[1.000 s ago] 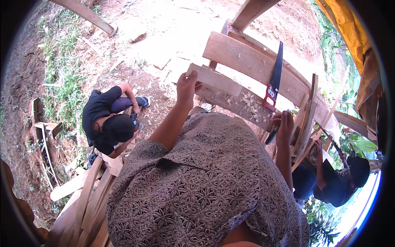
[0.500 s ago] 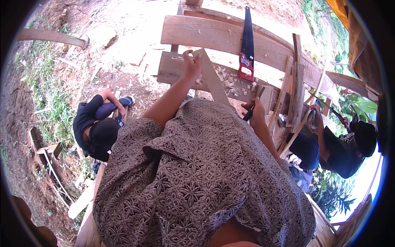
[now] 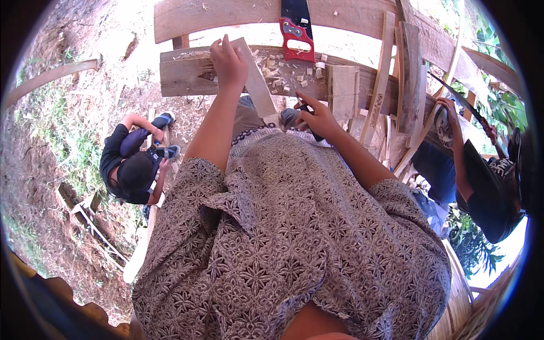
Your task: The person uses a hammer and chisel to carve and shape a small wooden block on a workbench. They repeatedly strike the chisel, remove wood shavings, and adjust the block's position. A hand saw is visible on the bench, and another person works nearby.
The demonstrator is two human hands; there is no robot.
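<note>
My left hand (image 3: 229,63) is at the far end of a flat, pale wooden board (image 3: 259,85), gripping its left edge with one finger pointing up. The board slants toward my lap, its near end by my patterned shirt. To the right of it, my right hand (image 3: 322,120) is closed around a slim dark tool (image 3: 315,135) with a black handle; its exact kind cannot be made out. Small wood blocks (image 3: 277,76) lie scattered on the plank bench (image 3: 190,73) beyond the board. A handsaw (image 3: 297,42) with a red handle rests across the bench planks.
A short wood block (image 3: 343,90) and upright wooden slats (image 3: 378,73) stand at the right of the bench. One person (image 3: 133,170) crouches on the ground at left. Another person (image 3: 481,170) works at right beside a long leaning strip.
My view has shifted, so the bench and saw sit higher and further left. My right hand and the dark tool have come closer to the board. The crouching person's second arm now shows.
</note>
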